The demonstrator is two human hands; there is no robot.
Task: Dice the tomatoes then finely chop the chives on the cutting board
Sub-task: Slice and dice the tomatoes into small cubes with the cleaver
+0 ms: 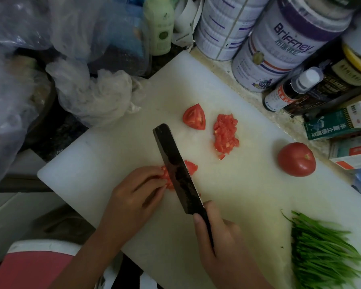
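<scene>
Head view showed me the white cutting board (227, 197) lying slantwise on a pale stone counter (246, 88). The left hand (138, 197), fingers curled, pinched a red tomato piece (191, 166) near the board's front, and the dark knife (175, 163) stood in this piece. The right hand (219, 243) was closed fully round the handle. Behind lay a tomato wedge (194, 117), cut side up, just beside a heap of diced tomato (225, 133). A whole tomato (296, 159) sat at the right edge, with uncut green chives (321, 247) nearer. Closed tins (279, 44) and crumpled plastic bags (96, 94) stood behind; I could not see their contents.
</scene>
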